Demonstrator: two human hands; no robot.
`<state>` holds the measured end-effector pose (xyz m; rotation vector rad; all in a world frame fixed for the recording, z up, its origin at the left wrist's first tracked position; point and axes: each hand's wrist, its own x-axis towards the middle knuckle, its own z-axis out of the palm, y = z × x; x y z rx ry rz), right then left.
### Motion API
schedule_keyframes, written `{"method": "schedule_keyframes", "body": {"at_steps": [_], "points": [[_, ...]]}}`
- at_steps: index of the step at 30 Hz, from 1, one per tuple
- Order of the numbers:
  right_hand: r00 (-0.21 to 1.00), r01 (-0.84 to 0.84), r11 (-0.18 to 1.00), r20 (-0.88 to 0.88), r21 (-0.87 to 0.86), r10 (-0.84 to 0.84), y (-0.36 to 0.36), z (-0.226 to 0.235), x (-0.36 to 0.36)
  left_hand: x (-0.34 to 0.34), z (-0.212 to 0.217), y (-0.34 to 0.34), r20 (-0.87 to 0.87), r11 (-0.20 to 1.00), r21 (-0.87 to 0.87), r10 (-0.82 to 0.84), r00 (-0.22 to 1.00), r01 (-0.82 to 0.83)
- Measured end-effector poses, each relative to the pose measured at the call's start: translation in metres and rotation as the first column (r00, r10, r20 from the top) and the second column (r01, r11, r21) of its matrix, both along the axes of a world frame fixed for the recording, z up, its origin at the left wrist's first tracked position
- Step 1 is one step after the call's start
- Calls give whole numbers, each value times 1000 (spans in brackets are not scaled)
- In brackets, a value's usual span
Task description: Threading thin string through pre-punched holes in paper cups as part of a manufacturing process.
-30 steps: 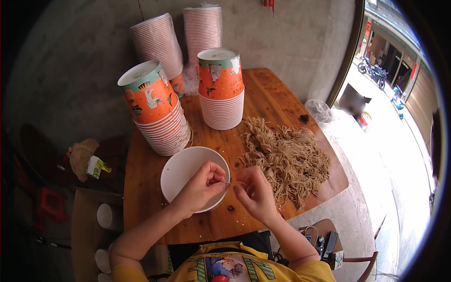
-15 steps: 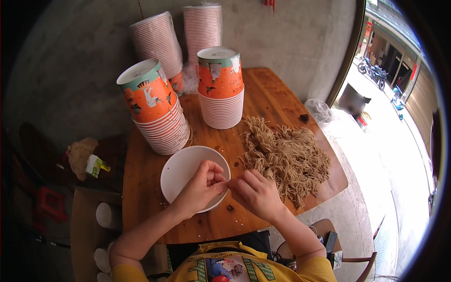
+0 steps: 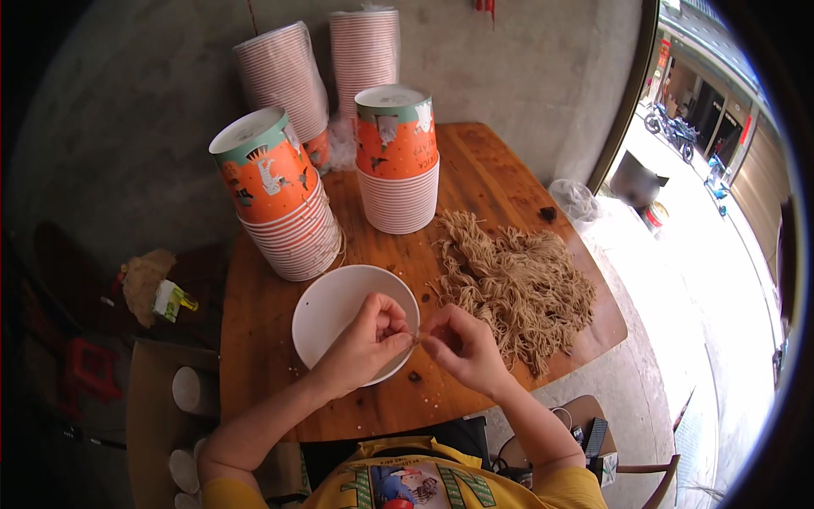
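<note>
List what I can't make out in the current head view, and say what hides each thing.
- Head view: the thin strand between the left hand and right hand; too small, partly covered by fingertips, so any knot is unclear.
- Head view: part of the inside of the white bowl; the left hand covers it.
- Head view: the lowest white cup at lower left; cut off by the bottom edge.

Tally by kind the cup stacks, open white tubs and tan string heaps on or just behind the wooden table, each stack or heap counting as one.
Front cup stacks: 2
Rear cup stacks: 2
White open tub: 1
Tan string heap: 1
Total: 6
</note>
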<state>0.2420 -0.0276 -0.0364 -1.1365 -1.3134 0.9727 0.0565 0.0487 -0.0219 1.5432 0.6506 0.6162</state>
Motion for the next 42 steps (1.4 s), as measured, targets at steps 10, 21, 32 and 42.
{"method": "schedule_keyframes", "body": {"at_steps": [10,21,32,42], "points": [[939,118,975,297,190,-171,-2,-2,-10,-2,2,-4,-79,981,176,-67,995,80],[926,130,966,322,222,-199,-7,-7,-11,-5,12,-10,-260,808,588,149,954,35],[894,92,937,387,337,-226,-9,-11,-11,-5,6,-4,-184,952,306,60,981,-1],[915,94,953,353,287,-196,-10,-12,-9,-4,10,-5,-192,949,308,127,973,-63]]}}
